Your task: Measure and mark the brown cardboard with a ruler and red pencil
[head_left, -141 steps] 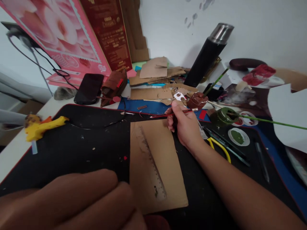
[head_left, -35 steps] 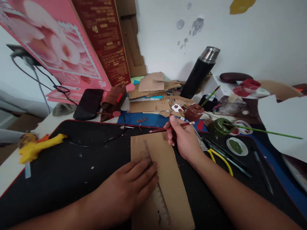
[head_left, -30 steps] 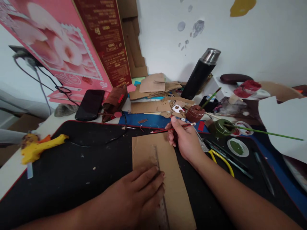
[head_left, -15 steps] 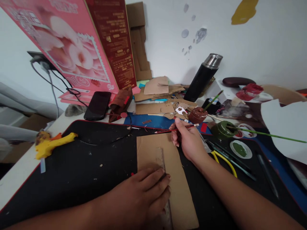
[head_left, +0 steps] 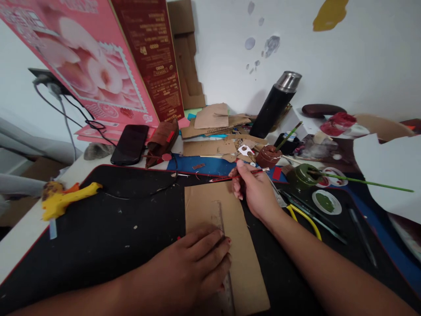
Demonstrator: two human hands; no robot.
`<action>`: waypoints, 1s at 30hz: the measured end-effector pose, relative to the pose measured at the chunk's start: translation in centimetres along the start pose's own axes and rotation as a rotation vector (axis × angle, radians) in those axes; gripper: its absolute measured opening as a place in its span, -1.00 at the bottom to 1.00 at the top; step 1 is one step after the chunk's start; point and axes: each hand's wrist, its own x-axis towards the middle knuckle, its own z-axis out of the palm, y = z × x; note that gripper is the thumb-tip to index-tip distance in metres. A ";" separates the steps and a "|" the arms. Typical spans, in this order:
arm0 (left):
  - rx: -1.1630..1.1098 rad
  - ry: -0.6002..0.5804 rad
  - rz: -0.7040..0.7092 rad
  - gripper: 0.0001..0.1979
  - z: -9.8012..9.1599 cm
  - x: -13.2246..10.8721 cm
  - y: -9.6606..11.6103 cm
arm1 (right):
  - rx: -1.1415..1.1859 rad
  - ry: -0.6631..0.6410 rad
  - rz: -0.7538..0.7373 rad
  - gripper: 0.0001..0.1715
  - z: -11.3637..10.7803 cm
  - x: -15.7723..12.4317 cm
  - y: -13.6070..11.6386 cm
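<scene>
The two hands are apart from each other. The left hand [head_left: 194, 267] lies palm down, fingers side by side and laid flat over a clear ruler [head_left: 219, 215] rather than wrapped round it. The ruler rests lengthwise on a sheet of brown cardboard [head_left: 245, 259], its far end showing beyond the fingers. The right hand [head_left: 258, 193] is curled closed around a red and dark pencil [head_left: 222, 178], just beside the cardboard's far right corner; the pencil's tip points left, above the far edge.

The cardboard lies on a black mat [head_left: 141, 237]. A yellow glue gun [head_left: 66, 204] is well to the left. Near the right forearm are a yellow-handled tool [head_left: 309, 219], a small dish of green paint [head_left: 326, 202] and a green jar [head_left: 301, 177] with a brush in it. Behind the right hand stands a brown jar [head_left: 268, 158].
</scene>
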 end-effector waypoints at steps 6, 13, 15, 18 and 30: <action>-0.011 0.000 -0.020 -0.59 0.2 -0.3 0.1 | -0.010 -0.002 0.002 -0.39 0.0 0.0 0.1; -0.039 0.049 -0.099 -0.62 0.5 -0.2 -0.3 | 0.013 -0.021 0.002 -0.39 -0.2 0.2 0.3; -0.041 0.062 -0.120 -0.64 0.4 -0.1 -0.4 | 0.017 -0.026 0.002 -0.38 -0.2 0.2 0.3; -0.044 0.096 -0.139 -0.66 0.4 0.1 -0.4 | 0.022 -0.029 -0.003 -0.37 -0.1 0.2 0.3; 0.069 0.112 -0.215 -0.66 0.4 -0.3 -2.1 | 0.081 0.017 -0.029 -0.39 -0.2 0.3 -0.1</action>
